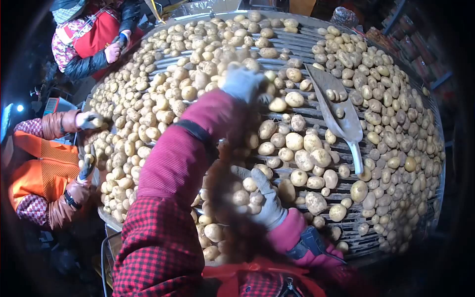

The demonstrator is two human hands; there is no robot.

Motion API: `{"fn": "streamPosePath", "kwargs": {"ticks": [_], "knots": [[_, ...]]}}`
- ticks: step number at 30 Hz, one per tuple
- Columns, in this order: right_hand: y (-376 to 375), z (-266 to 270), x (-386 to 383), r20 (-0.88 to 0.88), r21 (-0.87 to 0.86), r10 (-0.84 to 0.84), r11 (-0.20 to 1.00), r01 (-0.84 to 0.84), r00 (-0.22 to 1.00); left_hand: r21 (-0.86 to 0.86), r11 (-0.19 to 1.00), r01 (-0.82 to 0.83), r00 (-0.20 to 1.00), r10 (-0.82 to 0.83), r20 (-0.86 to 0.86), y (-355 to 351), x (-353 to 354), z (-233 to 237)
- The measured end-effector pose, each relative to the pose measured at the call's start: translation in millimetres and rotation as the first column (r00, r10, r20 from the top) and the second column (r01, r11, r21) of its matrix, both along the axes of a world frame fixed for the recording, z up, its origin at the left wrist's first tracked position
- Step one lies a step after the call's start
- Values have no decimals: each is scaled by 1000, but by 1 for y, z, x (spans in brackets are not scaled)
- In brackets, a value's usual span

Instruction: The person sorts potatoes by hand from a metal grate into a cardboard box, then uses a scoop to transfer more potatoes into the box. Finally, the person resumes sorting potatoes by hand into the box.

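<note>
Pale yellow potatoes (307,158) cover a wide roller table (307,49). My left hand (241,83), in a white glove, is stretched far out over the middle of the pile, resting on the potatoes; it is blurred, so its grip is unclear. My right hand (267,200), in a grey glove, is near the front edge, palm up and cupped around several small potatoes (242,197). My plaid and magenta left sleeve hides the potatoes beneath it.
A metal scoop (341,114) with a white handle lies on the rollers to the right of my hands. On the left a person in an orange vest (39,168) handles potatoes; another in a red vest (94,34) stands at the far left corner.
</note>
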State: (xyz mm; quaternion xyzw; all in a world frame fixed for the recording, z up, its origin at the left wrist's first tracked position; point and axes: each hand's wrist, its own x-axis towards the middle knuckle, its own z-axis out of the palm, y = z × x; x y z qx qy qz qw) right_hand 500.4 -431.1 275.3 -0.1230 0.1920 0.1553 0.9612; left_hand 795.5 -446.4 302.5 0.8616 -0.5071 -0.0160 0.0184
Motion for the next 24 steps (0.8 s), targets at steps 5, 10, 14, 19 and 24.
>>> {"fn": "streamPosePath", "kwargs": {"ticks": [5,10,14,19,24], "knots": [[-3,-8,0,30,88,12,996,-15,999,-238,965,-112,991,125,39,40,21,-7],[-3,-9,-2,40,94,13,995,-16,999,-141,929,-344,939,339,-58,91,42,-8],[1,-11,-1,41,-18,17,1000,-16,999,-302,876,-377,922,385,-38,162,64,-33],[3,-12,-1,32,59,14,998,-15,999,-252,888,-385,843,449,295,212,55,-37],[1,-13,-4,25,103,0,995,-3,1000,-191,927,-322,835,373,405,205,46,-9]]}}
